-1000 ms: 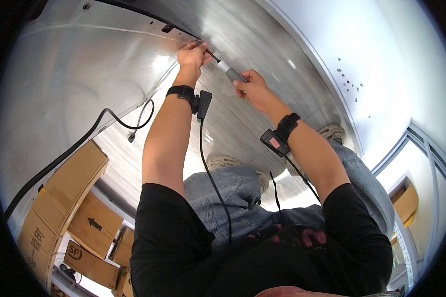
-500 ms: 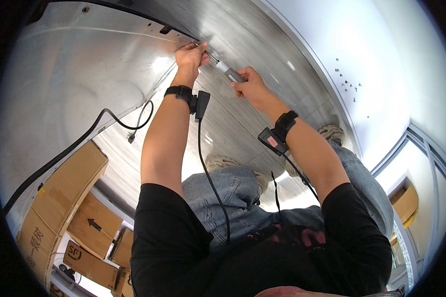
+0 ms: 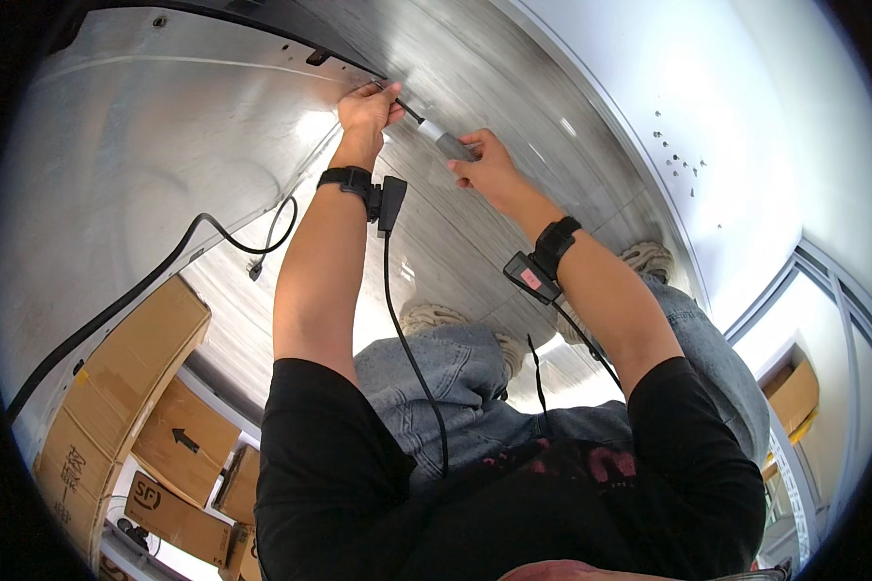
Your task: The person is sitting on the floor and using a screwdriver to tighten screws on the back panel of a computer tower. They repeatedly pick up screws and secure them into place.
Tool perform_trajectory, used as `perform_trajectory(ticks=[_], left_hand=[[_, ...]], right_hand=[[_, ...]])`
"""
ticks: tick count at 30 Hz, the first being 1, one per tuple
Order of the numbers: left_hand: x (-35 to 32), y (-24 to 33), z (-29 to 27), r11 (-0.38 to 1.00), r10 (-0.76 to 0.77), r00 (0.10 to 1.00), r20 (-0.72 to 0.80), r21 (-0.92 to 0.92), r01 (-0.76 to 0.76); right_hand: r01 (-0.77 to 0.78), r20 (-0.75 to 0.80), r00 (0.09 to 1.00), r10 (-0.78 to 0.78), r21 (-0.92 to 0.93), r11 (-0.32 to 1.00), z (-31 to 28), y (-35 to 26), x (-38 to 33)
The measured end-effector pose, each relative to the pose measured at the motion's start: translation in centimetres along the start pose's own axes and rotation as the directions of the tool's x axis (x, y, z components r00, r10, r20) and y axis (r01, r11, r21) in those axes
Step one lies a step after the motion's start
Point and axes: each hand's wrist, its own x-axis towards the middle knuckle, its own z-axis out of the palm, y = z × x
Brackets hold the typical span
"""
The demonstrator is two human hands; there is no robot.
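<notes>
My right hand (image 3: 489, 167) is closed around the grey and white handle of a screwdriver (image 3: 444, 140). Its thin dark shaft slants up and left to the edge of a large silver metal panel (image 3: 194, 126). There, the fingers of my left hand (image 3: 366, 111) close around the far end of the shaft, against the panel's edge. The fingers hide the screwdriver's tip, so whatever it meets cannot be seen. Both wrists wear black straps with small black boxes and cables.
A black cable (image 3: 155, 276) crosses the panel's near side, and a plug (image 3: 255, 269) rests on the floor. Cardboard boxes (image 3: 184, 436) stand at the lower left. A white panel (image 3: 639, 126) with several small screws on it is at the right. Grey wood-look floor (image 3: 513, 77) lies between.
Both hands and the screwdriver have shifted very slightly left in the picture. The handle looks turned a little in my right hand; both grips stay the same.
</notes>
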Motion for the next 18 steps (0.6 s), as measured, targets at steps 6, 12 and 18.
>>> perform_trajectory(ticks=[6, 12, 18], left_hand=[[0.7, -0.5, 0.0, 1.0, 0.017, 0.999, -0.037, 0.009, -0.017], [0.1, -0.1, 0.2, 0.999, -0.001, 1.0, -0.014, 0.035, 0.002], [0.9, -0.6, -0.2, 0.997, 0.02, 0.998, -0.051, 0.071, -0.016]], right_hand=[[-0.256, 0.232, 0.951, 0.204, 0.223, 0.941, -1.0, -0.1, 0.7], [0.116, -0.021, 0.991, -0.134, -0.381, 0.917, 0.5, 1.1, 1.1], [-0.317, 0.221, 0.935, 0.276, 0.18, 0.931, 0.0, -0.1, 0.8]])
